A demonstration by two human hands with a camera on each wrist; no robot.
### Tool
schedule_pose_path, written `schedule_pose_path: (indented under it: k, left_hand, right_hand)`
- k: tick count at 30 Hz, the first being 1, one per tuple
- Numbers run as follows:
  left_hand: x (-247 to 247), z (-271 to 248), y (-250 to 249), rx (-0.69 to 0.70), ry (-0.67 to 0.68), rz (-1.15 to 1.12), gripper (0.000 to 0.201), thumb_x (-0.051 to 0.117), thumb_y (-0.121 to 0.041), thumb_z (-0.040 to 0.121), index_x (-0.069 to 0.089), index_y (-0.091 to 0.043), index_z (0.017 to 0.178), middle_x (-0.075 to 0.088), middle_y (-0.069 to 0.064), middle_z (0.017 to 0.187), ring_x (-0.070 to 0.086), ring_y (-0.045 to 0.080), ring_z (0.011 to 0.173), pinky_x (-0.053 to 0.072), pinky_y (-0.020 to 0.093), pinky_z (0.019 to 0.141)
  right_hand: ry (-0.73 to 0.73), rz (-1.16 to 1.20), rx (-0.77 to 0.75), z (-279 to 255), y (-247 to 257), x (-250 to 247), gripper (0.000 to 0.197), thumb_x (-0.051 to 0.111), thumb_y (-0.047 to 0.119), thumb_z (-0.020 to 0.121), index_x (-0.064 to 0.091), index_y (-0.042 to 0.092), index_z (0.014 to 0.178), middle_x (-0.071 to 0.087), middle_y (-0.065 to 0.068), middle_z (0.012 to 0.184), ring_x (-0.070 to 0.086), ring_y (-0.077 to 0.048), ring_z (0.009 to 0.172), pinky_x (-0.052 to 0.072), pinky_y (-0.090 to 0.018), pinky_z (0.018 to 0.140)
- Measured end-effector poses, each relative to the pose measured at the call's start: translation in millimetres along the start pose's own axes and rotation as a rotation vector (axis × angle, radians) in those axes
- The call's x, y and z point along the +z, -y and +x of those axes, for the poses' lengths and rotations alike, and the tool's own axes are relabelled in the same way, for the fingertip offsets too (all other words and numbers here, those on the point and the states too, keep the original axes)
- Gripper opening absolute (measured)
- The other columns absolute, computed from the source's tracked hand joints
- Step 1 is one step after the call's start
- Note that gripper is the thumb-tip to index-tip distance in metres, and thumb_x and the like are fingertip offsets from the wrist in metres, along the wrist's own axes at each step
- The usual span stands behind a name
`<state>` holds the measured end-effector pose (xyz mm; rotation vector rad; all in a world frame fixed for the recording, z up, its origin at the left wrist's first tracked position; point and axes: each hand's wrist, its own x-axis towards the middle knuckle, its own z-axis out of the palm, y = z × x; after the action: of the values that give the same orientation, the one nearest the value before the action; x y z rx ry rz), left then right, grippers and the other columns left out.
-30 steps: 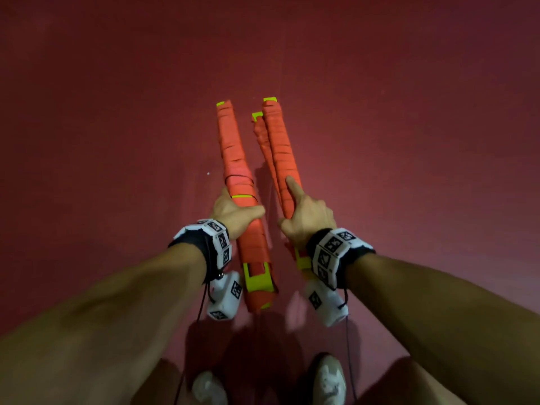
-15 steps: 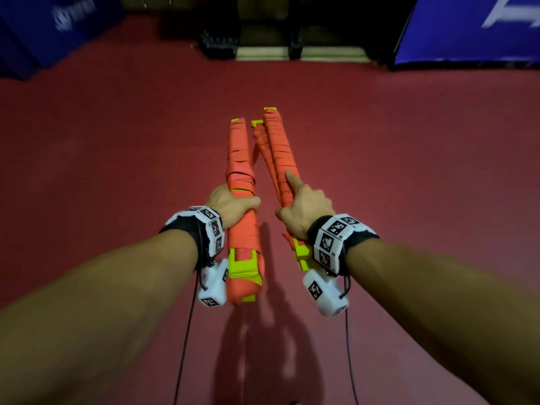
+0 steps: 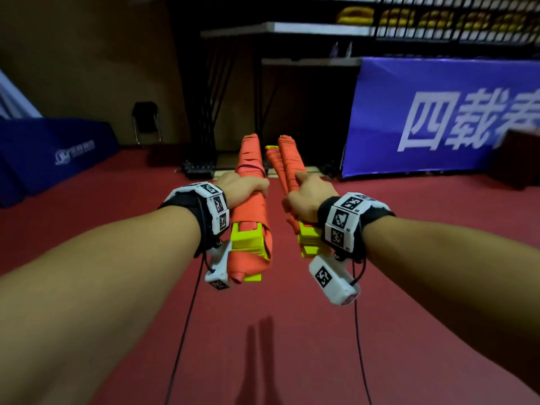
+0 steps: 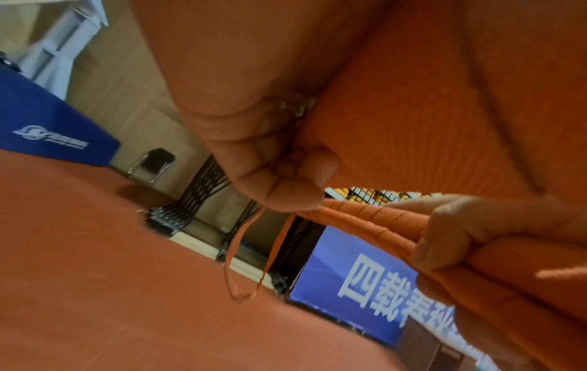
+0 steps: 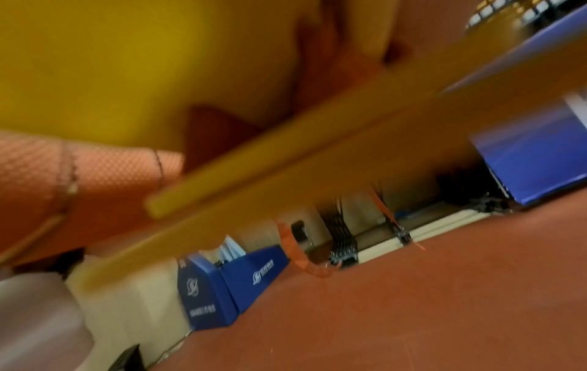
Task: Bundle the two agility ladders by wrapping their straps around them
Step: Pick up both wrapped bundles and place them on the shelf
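Note:
Two bundled agility ladders, yellow rungs wound in orange strap, are held in the air side by side, pointing away from me. My left hand (image 3: pixel 244 188) grips the left ladder bundle (image 3: pixel 250 159) at its middle. My right hand (image 3: pixel 306 192) grips the right ladder bundle (image 3: pixel 287 159), index finger stretched along it. Yellow rung ends (image 3: pixel 247 244) stick out near my wrists. In the left wrist view a thin orange strap loop (image 4: pixel 244 271) hangs below my left hand's fingers (image 4: pixel 286 190). The right wrist view is blurred, showing yellow rungs (image 5: pixel 286 175) and a dangling strap (image 5: pixel 298 258).
Red floor (image 3: pixel 292 346) lies below. A blue banner (image 3: pixel 438 118) stands ahead on the right, a blue padded barrier (image 3: pixel 49 159) on the left. Between them are a dark folding chair (image 3: pixel 146 118), metal table legs (image 3: pixel 216 97) and shelving (image 3: pixel 438 19).
Both hands have lifted the bundles from the floor to about chest height. My view has tilted up, from the floor to the banners and furniture at the room's far side.

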<state>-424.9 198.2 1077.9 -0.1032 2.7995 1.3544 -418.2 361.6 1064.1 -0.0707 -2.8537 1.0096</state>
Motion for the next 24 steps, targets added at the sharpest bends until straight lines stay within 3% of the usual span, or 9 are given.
schedule_pose_path:
  k: [2,4,7,12,15,18,21,23,24]
  left_hand:
    - [-12.5,21.4,-14.0,0.018,0.005,-0.011,0.046,0.073,-0.049,0.055,0.063,-0.012,0.081,0.067,0.013,0.103,0.063,0.03,0.092,0.049,0.031,0.071]
    - [-26.9,50.2,-23.4,0.02,0.026,-0.075,0.054,0.075,-0.042,0.054,0.069,-0.006,0.093,0.068,0.011,0.096,0.064,0.027,0.084,0.052,0.032,0.07]
    - [-52.5,105.2,-31.6,0.036,0.07,-0.103,0.046,0.077,-0.034,0.067,0.071,-0.003,0.1,0.067,0.007,0.083,0.061,0.02,0.067,0.047,0.024,0.056]
    - [-100.0,198.6,-53.2,0.126,0.063,-0.085,0.06,0.077,-0.039,0.048,0.071,-0.003,0.096,0.073,0.015,0.097,0.065,0.028,0.078,0.053,0.033,0.073]
    - [-123.0,251.2,-67.2,0.189,0.044,-0.101,0.037,0.078,-0.032,0.072,0.069,-0.003,0.093,0.067,0.009,0.084,0.06,0.021,0.067,0.047,0.023,0.056]
    - [-139.9,304.6,-79.5,0.209,0.036,-0.134,0.027,0.076,-0.027,0.077,0.068,-0.005,0.089,0.065,0.005,0.077,0.059,0.018,0.061,0.042,0.019,0.045]
    - [-152.2,355.0,-89.4,0.224,0.037,-0.094,0.047,0.079,-0.034,0.067,0.071,-0.001,0.099,0.068,0.008,0.085,0.064,0.023,0.073,0.05,0.027,0.06]
    - [-156.0,393.6,-96.5,0.239,0.031,-0.077,0.073,0.079,-0.042,0.043,0.072,0.001,0.102,0.073,0.015,0.096,0.07,0.032,0.087,0.058,0.038,0.079]
    - [-156.6,415.5,-98.4,0.24,0.03,-0.074,0.08,0.077,-0.043,0.034,0.072,0.001,0.1,0.074,0.016,0.097,0.071,0.034,0.09,0.058,0.04,0.082]
  right_hand:
    - [-0.023,0.007,0.0,23.0,12.7,-7.5,0.021,0.065,0.023,0.074,0.055,0.023,0.093,0.07,-0.007,0.085,0.067,-0.028,0.074,0.053,-0.03,0.062]
    - [-0.049,0.008,0.011,49.9,25.4,-11.2,0.017,0.065,0.02,0.076,0.053,0.022,0.088,0.068,-0.006,0.081,0.064,-0.026,0.069,0.043,-0.025,0.053]
    - [-0.077,0.003,0.026,97.3,50.1,-14.8,0.018,0.067,0.02,0.077,0.06,0.019,0.094,0.067,-0.005,0.08,0.063,-0.022,0.065,0.039,-0.022,0.049]
    - [-0.138,-0.007,0.011,186.8,99.6,-17.4,0.02,0.073,0.026,0.077,0.061,0.018,0.091,0.064,-0.003,0.079,0.059,-0.017,0.064,0.035,-0.023,0.049]
    - [-0.176,-0.002,0.001,238.9,125.2,-18.8,0.019,0.073,0.025,0.076,0.059,0.02,0.088,0.064,-0.001,0.078,0.058,-0.016,0.062,0.034,-0.023,0.048]
    - [-0.191,0.034,0.008,290.5,145.6,-19.2,0.022,0.073,0.025,0.074,0.062,0.019,0.092,0.067,-0.004,0.082,0.063,-0.021,0.068,0.038,-0.023,0.052]
    - [-0.18,0.05,0.015,346.8,155.9,-17.8,0.024,0.073,0.024,0.072,0.064,0.017,0.093,0.07,-0.007,0.084,0.067,-0.025,0.07,0.043,-0.024,0.055]
    - [-0.17,0.043,0.011,392.0,156.5,-14.8,0.026,0.073,0.025,0.071,0.066,0.016,0.093,0.071,-0.008,0.085,0.069,-0.026,0.071,0.045,-0.025,0.056]
    - [-0.168,0.039,0.007,414.6,155.4,-12.6,0.025,0.073,0.025,0.071,0.066,0.015,0.093,0.072,-0.008,0.084,0.069,-0.026,0.071,0.046,-0.026,0.056]
